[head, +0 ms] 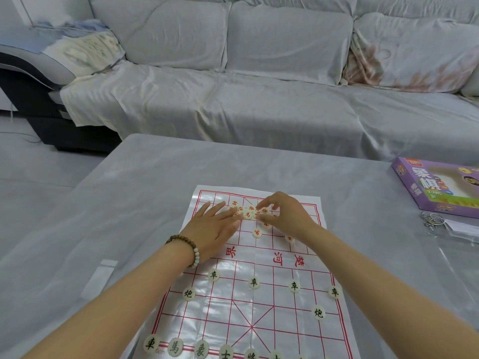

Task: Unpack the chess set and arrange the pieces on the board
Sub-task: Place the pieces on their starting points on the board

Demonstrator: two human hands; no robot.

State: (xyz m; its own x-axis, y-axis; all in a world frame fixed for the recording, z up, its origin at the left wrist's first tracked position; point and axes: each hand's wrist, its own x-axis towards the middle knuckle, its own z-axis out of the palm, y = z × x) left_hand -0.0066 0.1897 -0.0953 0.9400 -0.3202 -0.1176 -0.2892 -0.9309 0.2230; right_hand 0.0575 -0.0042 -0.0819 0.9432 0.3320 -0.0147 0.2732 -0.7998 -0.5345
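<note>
**Far end of the board.** My left hand lies flat with the fingers straight, their tips touching a heap of red pieces. My right hand arches over the right side of the heap, fingers curled, tips down among the pieces. Whether it pinches one cannot be told. A lone red piece lies just nearer than the heap.

**Near half of the board.** Black pieces sit on the line crossings: four in a row, two behind them, and a row along the near edge.

**Right of the board, well apart.** A box lies flat, printed face up. Its contents cannot be made out.
</note>
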